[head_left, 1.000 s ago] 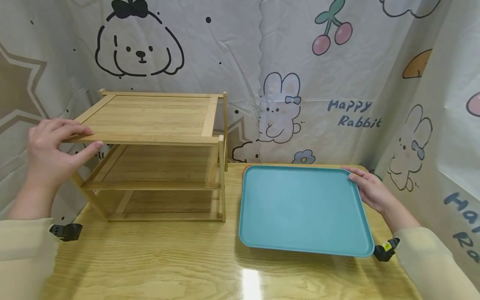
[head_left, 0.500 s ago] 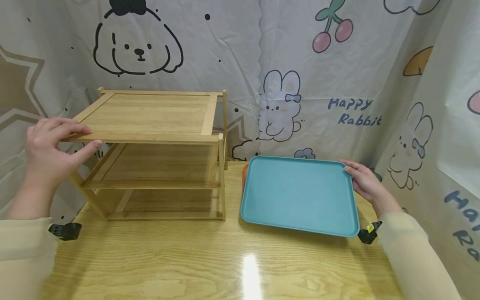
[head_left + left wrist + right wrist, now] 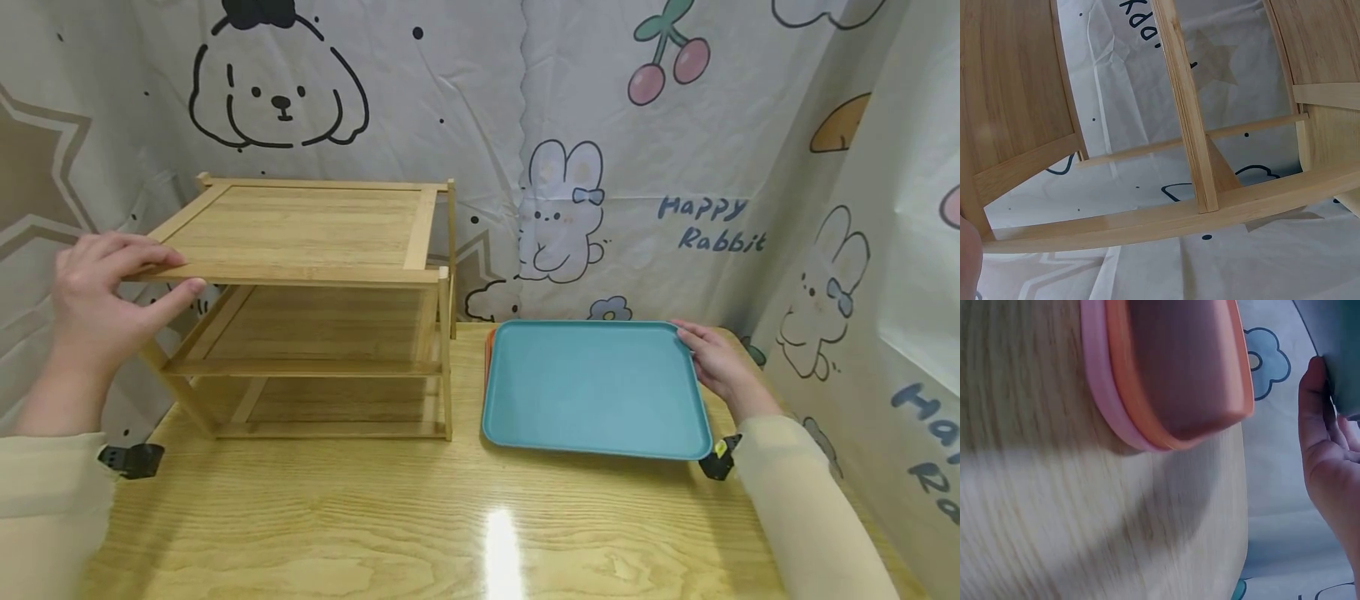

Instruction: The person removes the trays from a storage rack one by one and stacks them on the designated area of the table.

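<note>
My left hand point(image 3: 105, 296) grips the front left corner of the top shelf of a three-tier wooden rack point(image 3: 300, 229), fingers on top and thumb underneath. In the left wrist view, the rack's frame point(image 3: 1188, 106) fills much of the picture, with only a sliver of that hand at the edge. My right hand point(image 3: 716, 362) holds a blue rectangular tray point(image 3: 596, 387) by its far right corner. Beneath it, the right wrist view shows an orange tray point(image 3: 1244, 375) stacked on a pink tray point(image 3: 1094, 369). There the blue tray is raised apart from the orange one.
A wood-grain table point(image 3: 337, 517) carries the rack on the left and the trays on the right. Printed curtains point(image 3: 480, 100) hang close behind the table and along both sides. Each wrist wears a small black camera point(image 3: 135, 461).
My right hand has shifted left and away from me with the blue tray, whose near edge now lies farther back and looks more level. The left hand and rack have not moved.
</note>
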`<state>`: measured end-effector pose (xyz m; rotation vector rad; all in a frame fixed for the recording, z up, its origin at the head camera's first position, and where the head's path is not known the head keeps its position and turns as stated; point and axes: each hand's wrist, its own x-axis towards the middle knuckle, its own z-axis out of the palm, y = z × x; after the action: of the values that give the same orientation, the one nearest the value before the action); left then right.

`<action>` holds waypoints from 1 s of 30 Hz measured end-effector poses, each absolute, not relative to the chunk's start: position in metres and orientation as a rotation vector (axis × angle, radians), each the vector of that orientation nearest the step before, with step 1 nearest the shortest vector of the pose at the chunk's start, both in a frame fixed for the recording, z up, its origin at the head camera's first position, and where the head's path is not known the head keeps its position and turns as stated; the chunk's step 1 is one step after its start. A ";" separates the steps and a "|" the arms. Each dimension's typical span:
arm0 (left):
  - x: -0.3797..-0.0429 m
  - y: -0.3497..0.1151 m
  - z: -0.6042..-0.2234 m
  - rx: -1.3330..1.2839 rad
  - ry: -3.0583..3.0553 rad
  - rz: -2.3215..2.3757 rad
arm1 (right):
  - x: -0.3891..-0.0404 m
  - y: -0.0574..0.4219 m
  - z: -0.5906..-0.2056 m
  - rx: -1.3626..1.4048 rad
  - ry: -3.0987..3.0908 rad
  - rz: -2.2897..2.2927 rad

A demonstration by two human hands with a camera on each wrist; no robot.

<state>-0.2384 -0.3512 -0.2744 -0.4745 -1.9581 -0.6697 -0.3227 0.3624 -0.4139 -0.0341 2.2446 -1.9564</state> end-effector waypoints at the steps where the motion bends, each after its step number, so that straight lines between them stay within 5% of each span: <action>1: -0.239 -0.351 -0.275 -0.475 -1.958 -0.670 | -0.323 0.362 -0.414 -0.001 2.243 -1.957; 30: -0.240 -0.352 -0.275 -0.471 -1.964 -0.662 | -0.322 0.346 -0.452 0.129 2.560 -1.738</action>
<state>-0.2399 -0.3517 -0.2755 -0.4707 -1.9645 -0.6620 -0.3218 0.3460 -0.4519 0.1292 2.5598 -1.7382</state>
